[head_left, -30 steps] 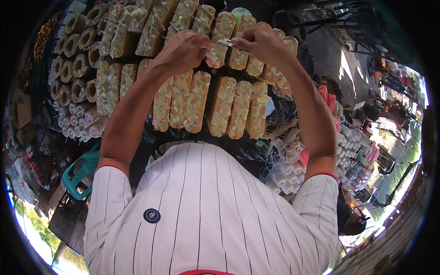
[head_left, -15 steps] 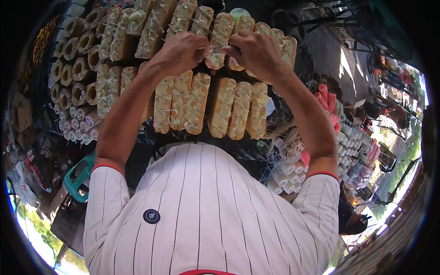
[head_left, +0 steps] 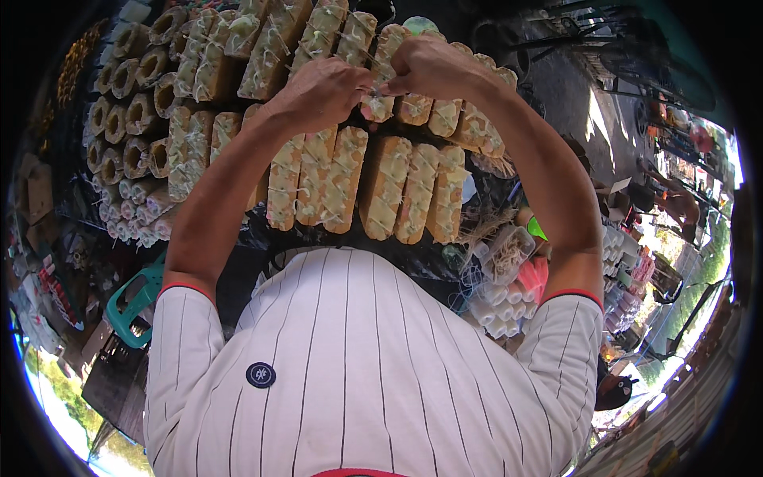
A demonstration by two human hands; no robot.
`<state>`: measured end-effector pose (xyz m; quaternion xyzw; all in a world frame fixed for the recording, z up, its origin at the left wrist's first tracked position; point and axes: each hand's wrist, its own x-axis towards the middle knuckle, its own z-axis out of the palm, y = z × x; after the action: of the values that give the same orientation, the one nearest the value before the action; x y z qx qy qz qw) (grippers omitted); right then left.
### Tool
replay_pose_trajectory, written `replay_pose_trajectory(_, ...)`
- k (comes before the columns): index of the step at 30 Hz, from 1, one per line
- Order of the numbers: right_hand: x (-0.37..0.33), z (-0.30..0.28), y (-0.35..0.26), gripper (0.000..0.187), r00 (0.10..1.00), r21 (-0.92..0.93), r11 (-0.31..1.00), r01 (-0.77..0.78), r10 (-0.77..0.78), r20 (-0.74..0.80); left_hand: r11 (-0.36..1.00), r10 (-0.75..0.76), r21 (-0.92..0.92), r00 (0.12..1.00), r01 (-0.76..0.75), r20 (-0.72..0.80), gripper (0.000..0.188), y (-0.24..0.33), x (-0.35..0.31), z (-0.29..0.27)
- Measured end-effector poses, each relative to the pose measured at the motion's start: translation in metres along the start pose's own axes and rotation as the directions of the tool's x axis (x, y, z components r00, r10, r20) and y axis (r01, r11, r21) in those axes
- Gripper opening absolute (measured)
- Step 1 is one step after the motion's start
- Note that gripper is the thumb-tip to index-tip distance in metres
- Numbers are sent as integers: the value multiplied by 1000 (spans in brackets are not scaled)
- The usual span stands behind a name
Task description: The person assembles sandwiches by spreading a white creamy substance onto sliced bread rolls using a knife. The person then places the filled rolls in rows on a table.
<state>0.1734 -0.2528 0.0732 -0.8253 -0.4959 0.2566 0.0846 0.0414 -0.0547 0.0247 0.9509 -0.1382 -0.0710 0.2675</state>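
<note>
Rows of long tan blocks point(head_left: 342, 179), patched with pale cream coating and trailing thin pale strands, stand on a dark surface in front of me. Both hands are over one block point(head_left: 377, 107) in the back row. My left hand point(head_left: 330, 91) is closed in a pinch at its left side. My right hand point(head_left: 429, 70) is closed too, fingers curled, over the block's right side. Something thin and pale shows between the fingertips, too small to name. My right hand and forearm partly cover the neighbouring blocks.
Hollow hexagonal tan tubes point(head_left: 125, 79) are stacked at the left, above narrow pale rolls point(head_left: 135, 208). To the right are white rolls point(head_left: 497, 296) and a bundle of pale strands point(head_left: 505, 254). A teal plastic chair point(head_left: 131, 306) is at the lower left.
My right hand has moved slightly up and to the right, its elbow swinging outward. It uncovers more blocks on the right. My left hand stays nearly in place.
</note>
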Motion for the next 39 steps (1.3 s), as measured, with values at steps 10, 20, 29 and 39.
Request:
replay_pose_trajectory(10, -16, 35, 20, 40, 884, -211, 934, 287, -343, -318, 993, 58, 103, 998, -54, -28, 6, 21, -17, -4)
replay_pose_trajectory(20, -49, 49, 13, 38, 881, -147, 985, 85, -144, -451, 978, 165, 126, 986, -168, 27, 16, 1, 4, -10)
replay_pose_trajectory(29, -36, 53, 19, 37, 879, -172, 978, 117, -183, -440, 948, 297, 114, 955, -296, 11, 17, -12, 5, -14)
replay_pose_trajectory(39, -20, 41, 28, 34, 840, -297, 889, 347, -436, -323, 938, 339, 84, 940, -335, -36, 19, -12, 9, -5)
